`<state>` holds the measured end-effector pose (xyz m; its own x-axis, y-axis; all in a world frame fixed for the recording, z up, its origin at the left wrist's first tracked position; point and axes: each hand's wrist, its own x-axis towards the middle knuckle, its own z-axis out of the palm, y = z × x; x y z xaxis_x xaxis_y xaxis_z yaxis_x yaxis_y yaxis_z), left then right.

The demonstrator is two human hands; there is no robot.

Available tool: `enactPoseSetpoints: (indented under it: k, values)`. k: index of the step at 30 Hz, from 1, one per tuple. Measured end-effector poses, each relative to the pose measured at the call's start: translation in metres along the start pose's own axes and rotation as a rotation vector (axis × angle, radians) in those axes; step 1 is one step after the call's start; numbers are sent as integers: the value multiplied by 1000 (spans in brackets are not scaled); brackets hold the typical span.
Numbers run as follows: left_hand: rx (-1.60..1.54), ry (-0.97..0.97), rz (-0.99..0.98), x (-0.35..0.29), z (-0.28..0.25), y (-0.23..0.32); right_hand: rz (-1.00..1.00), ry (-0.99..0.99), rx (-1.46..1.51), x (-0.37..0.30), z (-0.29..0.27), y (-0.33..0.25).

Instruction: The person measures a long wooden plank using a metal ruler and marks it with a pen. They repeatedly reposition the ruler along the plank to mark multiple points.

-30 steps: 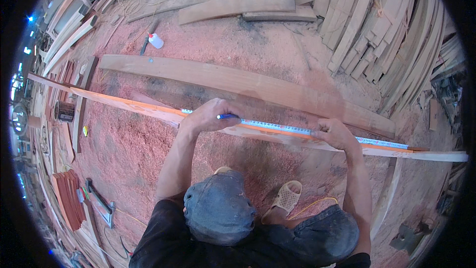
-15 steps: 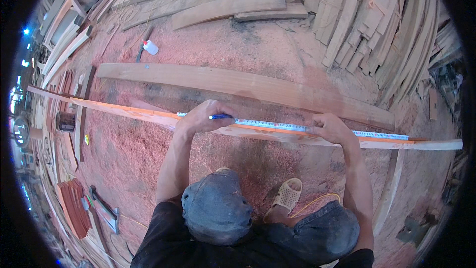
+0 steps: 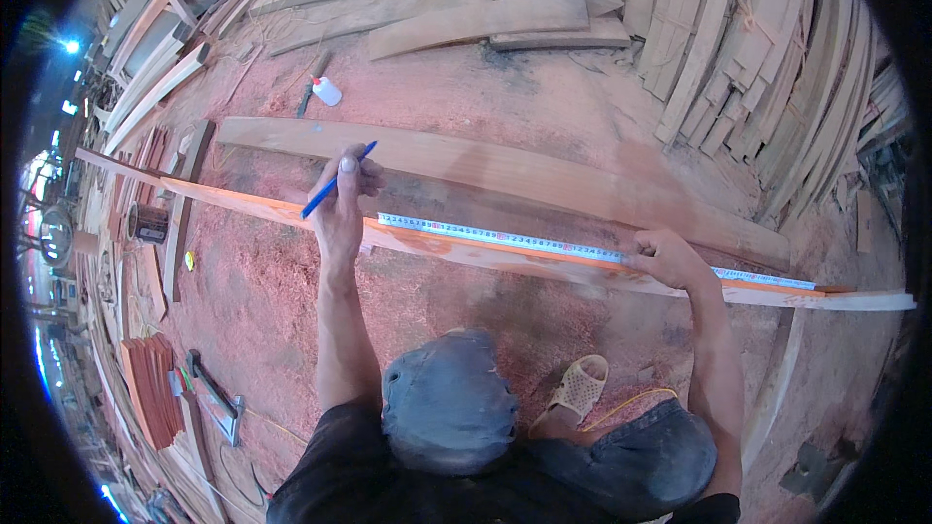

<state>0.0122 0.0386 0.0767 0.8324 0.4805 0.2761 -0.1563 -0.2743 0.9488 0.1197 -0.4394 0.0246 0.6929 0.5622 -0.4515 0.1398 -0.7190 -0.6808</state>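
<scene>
A long narrow board [image 3: 456,250] lies across in front of me, its top edge orange. Along that edge runs a white tape measure [image 3: 500,236], from beside my left wrist to past my right hand. My left hand [image 3: 340,202] is raised over the board and closed on a blue pen [image 3: 316,202], which slants up to the right. At the tape, my right hand [image 3: 670,260] has its fingers curled, pinching the tape against the board's edge. That hand covers a short stretch of the tape.
Beyond the board lies a wide plank [image 3: 505,167] on the dusty pinkish floor. Farther off are a white bottle [image 3: 327,91] and stacked timber [image 3: 718,49] at right. At left are a dark can [image 3: 148,224], reddish wood strips [image 3: 150,388] and a dark-handled tool [image 3: 216,396].
My left hand has lifted off the tape and moved left with the pen, uncovering the tape there. My right hand stays at the tape. The whole view has shifted slightly.
</scene>
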Motion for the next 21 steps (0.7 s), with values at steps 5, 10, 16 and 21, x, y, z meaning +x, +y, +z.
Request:
enactPoseSetpoints:
  k: [5, 10, 16, 21]
  values:
    - [-32, 75, -30, -21, 22, 2, -11, 4, 49, -3, 1, -1]
    - [-119, -386, -133, -71, 96, 16, -30, -5, 60, 0, 3, 6]
    - [-11, -785, 19, -103, 162, 11, -54, 13, -10, 1, 3, 11]
    - [-19, -787, 58, -117, 192, -1, -61, 12, -48, 2, 3, 10]
